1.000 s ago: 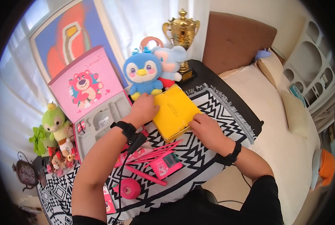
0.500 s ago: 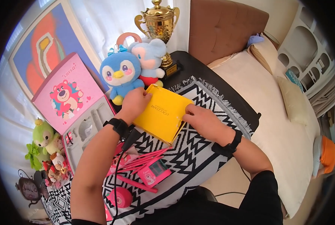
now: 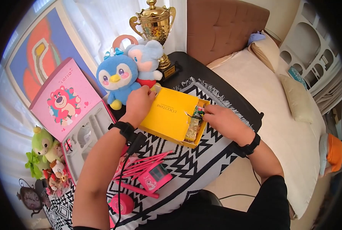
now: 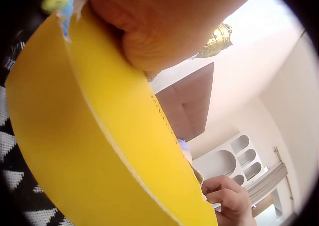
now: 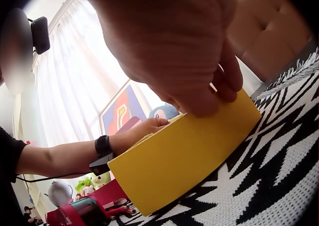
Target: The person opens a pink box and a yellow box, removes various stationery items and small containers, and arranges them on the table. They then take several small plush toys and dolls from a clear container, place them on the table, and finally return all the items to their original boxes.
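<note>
A yellow cardboard box printed L'OCCITANE lies tilted on the patterned cloth, its outer sleeve (image 3: 167,113) partly off its inner tray (image 3: 192,145). My left hand (image 3: 139,104) grips the sleeve's left end, beside a torn corner (image 4: 65,24). At the opposite end, my right hand (image 3: 224,122) pinches the tray's end wall, fingers curled over its top edge in the right wrist view. Small patterned packets (image 3: 192,129) and a green and red item show in the exposed part of the tray. The rest of the tray is hidden inside the sleeve.
Behind the box stand a blue penguin plush (image 3: 119,76), another plush and a gold trophy (image 3: 154,27). An open pink case (image 3: 60,100) stands left. Pink pencils (image 3: 140,166), a pink-cased device (image 3: 154,177) and a round pink item (image 3: 122,204) lie nearer me. A bed (image 3: 251,92) is right.
The tray has slid rightward out of the sleeve with my right hand, showing its contents. My left hand stays on the sleeve. The head view has shifted, moving the surroundings left.
</note>
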Demonstrator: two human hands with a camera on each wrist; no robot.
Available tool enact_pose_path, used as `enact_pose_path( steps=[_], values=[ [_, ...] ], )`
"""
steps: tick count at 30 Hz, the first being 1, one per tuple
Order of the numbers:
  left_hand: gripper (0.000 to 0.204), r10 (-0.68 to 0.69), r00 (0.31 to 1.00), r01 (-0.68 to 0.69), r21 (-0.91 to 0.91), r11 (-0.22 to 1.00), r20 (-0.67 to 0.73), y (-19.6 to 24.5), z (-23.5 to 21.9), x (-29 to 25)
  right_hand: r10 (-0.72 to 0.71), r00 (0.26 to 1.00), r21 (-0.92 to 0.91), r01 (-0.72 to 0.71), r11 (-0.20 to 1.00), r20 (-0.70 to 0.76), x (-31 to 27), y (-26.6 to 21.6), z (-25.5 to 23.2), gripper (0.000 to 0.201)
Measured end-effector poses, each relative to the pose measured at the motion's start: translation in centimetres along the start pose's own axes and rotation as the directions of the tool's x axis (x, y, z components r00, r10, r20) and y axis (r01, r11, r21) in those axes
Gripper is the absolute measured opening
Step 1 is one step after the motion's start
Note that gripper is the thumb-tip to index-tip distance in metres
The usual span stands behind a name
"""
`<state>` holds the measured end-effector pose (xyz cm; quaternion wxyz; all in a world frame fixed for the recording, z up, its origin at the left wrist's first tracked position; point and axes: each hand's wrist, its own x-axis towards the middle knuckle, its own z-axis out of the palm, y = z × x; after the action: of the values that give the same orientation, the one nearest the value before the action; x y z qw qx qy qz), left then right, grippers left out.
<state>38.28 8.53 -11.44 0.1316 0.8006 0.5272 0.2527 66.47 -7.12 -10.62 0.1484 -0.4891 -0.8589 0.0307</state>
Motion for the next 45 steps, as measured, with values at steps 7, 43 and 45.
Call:
enact_pose_path(
  steps=[7, 43, 45],
  values=[
    [0.036, -0.103, 0.968, 0.118, -0.053, 0.992, 0.228, 1.1, -0.2, 1.0, 0.032, 0.998, 0.092, -0.027, 0.995, -0.057, 0.2, -0.2, 0.7, 0.015],
    [0.019, -0.251, 0.921, 0.37, -0.467, 0.803, 0.298, 1.0, -0.2, 1.2, -0.005, 1.0, 0.095, 0.004, 0.995, 0.011, 1.3, -0.6, 0.4, 0.013],
    [0.017, -0.276, 0.919, 0.385, -0.493, 0.78, 0.281, 0.1, -0.2, 1.6, 0.003, 0.999, 0.061, -0.006, 0.998, 0.044, 0.4, -0.4, -0.2, 0.012]
  ],
)
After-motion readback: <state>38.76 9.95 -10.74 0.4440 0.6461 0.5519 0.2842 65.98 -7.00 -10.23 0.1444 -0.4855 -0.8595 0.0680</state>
